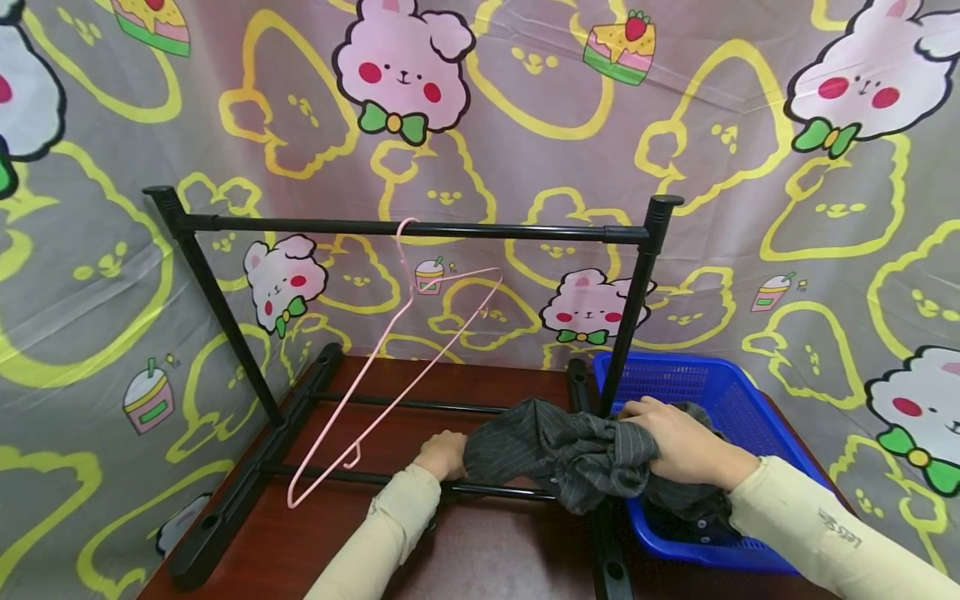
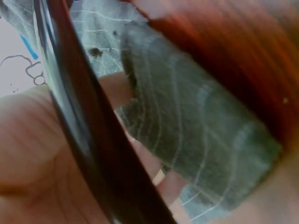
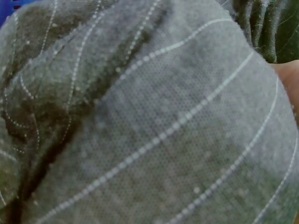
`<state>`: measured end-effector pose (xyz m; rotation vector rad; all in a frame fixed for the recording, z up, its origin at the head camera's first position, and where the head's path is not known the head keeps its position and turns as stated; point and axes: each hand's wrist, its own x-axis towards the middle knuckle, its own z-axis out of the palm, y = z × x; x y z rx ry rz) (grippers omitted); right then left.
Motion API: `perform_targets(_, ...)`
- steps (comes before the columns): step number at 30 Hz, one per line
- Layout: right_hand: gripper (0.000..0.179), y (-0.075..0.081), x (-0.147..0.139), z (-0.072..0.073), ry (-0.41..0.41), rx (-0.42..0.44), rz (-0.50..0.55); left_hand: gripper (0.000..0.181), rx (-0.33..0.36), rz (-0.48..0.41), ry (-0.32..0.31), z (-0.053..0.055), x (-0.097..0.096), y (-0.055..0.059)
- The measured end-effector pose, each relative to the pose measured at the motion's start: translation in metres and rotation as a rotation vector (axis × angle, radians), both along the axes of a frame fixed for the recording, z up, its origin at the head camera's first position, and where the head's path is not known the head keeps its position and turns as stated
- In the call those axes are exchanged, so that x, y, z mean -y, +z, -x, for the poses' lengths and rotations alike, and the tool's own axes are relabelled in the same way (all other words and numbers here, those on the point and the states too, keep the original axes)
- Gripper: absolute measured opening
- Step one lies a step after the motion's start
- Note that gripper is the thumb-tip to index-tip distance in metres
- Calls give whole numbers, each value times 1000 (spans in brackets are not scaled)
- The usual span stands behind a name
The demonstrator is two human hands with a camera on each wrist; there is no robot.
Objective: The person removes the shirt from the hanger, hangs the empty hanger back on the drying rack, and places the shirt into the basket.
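A crumpled dark grey shirt (image 1: 555,446) with thin white stripes stretches between my two hands, its right part hanging over the blue basket (image 1: 787,433). My left hand (image 1: 444,455) grips its left end by the rack's lower front bar. In the left wrist view, fingers of the left hand (image 2: 60,172) curl at the striped cloth (image 2: 187,112) behind the black bar (image 2: 93,121). My right hand (image 1: 678,437) grips the bunched shirt at the basket's near left side. Striped cloth (image 3: 154,121) fills most of the right wrist view and hides those fingers.
A black rack (image 1: 517,232) stands on the reddish-brown table (image 1: 480,550). From its top bar hangs a pink hanger (image 1: 378,346), tilted, left of the shirt. The rack's right post (image 1: 637,300) rises beside the basket. Behind hangs a cartoon-printed curtain (image 1: 517,167).
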<state>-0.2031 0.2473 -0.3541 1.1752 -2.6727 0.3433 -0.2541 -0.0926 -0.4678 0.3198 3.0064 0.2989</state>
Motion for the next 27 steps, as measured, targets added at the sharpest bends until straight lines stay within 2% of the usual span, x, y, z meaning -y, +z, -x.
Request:
perform_targets(8, 29, 0, 2, 0, -3, -7, -8, 14, 5, 0, -37, 0, 3, -3)
perform_targets(13, 30, -1, 3, -1, 2, -10, -13, 4, -32, -58, -96, -1, 5, 0)
perform_targets(16, 32, -2, 4, -2, 5, -23, -29, 4, -64, -131, -114, 0, 6, 6)
perform_targets(21, 31, -3, 6, -2, 3, -45, -61, 7, -102, -285, -140, 0, 3, 22)
perform_targets(27, 34, -4, 8, -2, 0, -78, -93, 9, -146, -421, -190, -6, -7, 44)
